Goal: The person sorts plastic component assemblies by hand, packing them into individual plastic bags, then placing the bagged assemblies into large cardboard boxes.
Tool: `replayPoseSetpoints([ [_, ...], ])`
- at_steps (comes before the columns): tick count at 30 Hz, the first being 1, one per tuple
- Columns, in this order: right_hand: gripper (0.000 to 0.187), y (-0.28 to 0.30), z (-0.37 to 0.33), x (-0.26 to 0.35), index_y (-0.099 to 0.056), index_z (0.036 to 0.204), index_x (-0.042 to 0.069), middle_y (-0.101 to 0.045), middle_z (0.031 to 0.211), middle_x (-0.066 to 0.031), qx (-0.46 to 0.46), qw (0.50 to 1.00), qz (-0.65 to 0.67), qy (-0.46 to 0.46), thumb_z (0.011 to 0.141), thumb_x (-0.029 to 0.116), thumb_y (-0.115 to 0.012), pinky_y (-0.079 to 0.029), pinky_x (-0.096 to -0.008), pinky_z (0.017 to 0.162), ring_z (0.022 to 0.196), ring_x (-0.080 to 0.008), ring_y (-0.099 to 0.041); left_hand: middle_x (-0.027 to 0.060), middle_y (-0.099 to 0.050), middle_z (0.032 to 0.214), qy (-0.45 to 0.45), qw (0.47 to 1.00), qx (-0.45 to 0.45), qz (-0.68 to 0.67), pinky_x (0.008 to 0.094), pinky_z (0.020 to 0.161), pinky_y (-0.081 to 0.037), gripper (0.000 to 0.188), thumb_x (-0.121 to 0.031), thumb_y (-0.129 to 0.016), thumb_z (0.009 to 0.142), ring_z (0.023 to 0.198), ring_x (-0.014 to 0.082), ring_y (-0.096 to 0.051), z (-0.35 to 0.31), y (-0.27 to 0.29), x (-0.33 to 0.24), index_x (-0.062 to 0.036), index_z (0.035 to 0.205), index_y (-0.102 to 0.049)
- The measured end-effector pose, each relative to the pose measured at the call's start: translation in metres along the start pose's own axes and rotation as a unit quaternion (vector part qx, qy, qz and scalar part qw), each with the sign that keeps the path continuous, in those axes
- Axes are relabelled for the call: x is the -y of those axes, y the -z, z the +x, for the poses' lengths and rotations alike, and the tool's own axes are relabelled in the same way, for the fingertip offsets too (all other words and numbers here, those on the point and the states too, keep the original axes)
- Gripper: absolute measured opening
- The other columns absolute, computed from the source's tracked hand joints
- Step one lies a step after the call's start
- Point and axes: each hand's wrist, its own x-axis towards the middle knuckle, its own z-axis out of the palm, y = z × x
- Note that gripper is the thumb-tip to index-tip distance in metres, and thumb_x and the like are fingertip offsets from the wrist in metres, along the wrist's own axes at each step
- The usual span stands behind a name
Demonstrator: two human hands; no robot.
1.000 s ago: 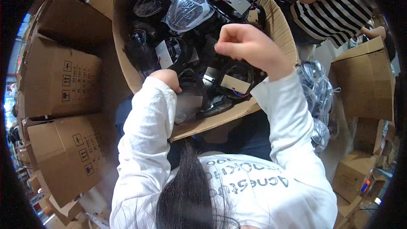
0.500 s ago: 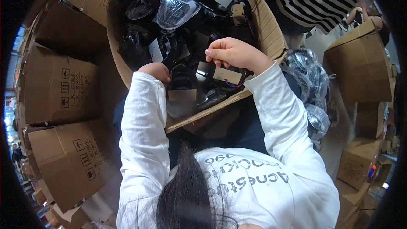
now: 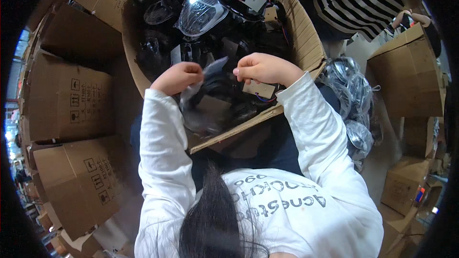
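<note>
Over the near part of a large open carton, my left hand pinches the edge of a clear plastic bag. The bag hangs loosely around a black lamp unit with a grey plate, close to the carton's near edge. To the right is my right hand, its fingers curled and pressed together beside the bag's edge. What sits between those fingertips, if anything, is too small to make out. Just below this hand lies another metal plate with red and blue wires.
Several black lamp units fill the carton, one with a shiny clear lens. Bagged lamps are piled outside its right side. Closed cartons stand at left, and an open carton at right. A person in a striped shirt is at upper right.
My left hand has risen, lifting the bag's edge, which is now spread upward between my hands. My right hand has come down slightly.
</note>
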Motion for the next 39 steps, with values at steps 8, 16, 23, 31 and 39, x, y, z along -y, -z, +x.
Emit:
replayPoseSetpoints([
  [8,0.06,-0.021,0.002,0.006,-0.058,0.143,0.005,-0.071,0.119,-0.0114,0.128,0.983,-0.123,0.036,0.101,0.047,-0.062,-0.052,-0.0344,0.089,0.101,-0.0226,-0.066,0.0219,-0.054,0.148,-0.484,0.643,-0.002,-0.594,0.0669,0.109,-0.045,0.056,-0.037,-0.047,0.101,0.136,0.0396,-0.055,-0.038,0.027,0.018,-0.0046,0.147,-0.052],
  [16,0.06,-0.041,0.031,0.007,-0.058,0.141,0.005,-0.068,0.129,-0.0163,0.195,0.96,-0.045,0.195,0.097,0.044,-0.068,-0.05,-0.0376,0.101,0.118,-0.0275,-0.064,0.0152,-0.056,0.146,-0.663,0.574,0.024,-0.48,0.0431,0.104,-0.057,0.047,-0.031,-0.054,0.107,0.126,0.029,-0.063,-0.038,0.048,0.002,-0.0082,0.148,-0.051],
  [23,0.068,-0.026,0.04,0.011,-0.063,0.136,0.003,-0.071,0.121,-0.0102,0.017,0.921,0.296,0.254,0.101,0.061,-0.053,-0.055,-0.0338,0.09,0.107,-0.0191,-0.067,0.0127,-0.069,0.127,-0.415,0.641,-0.211,-0.611,0.0382,0.101,-0.053,0.036,-0.018,-0.042,0.106,0.117,0.0244,-0.066,-0.048,0.054,0.022,-0.0019,0.131,-0.062],
  [31,0.039,-0.014,0.026,0.008,-0.075,0.106,0.004,-0.072,0.092,-0.0038,-0.14,0.903,0.31,0.263,0.1,0.042,-0.068,-0.049,-0.0251,0.073,0.08,-0.0105,-0.064,0.0102,-0.068,0.117,-0.236,0.674,-0.362,-0.598,0.0384,0.095,-0.052,0.026,-0.019,-0.047,0.106,0.106,0.0226,-0.066,-0.029,0.059,0.019,-0.0023,0.119,-0.062],
  [39,0.024,-0.019,0.026,0.004,-0.074,0.093,0.006,-0.068,0.082,0.0011,-0.186,0.914,0.317,0.169,0.095,0.03,-0.077,-0.045,-0.0232,0.067,0.071,-0.0065,-0.057,0.0039,-0.064,0.1,-0.322,0.79,-0.519,0.039,0.0266,0.079,-0.045,0.012,-0.016,-0.063,0.101,0.092,0.0108,-0.058,-0.013,0.008,-0.009,-0.0041,0.104,-0.065],
])
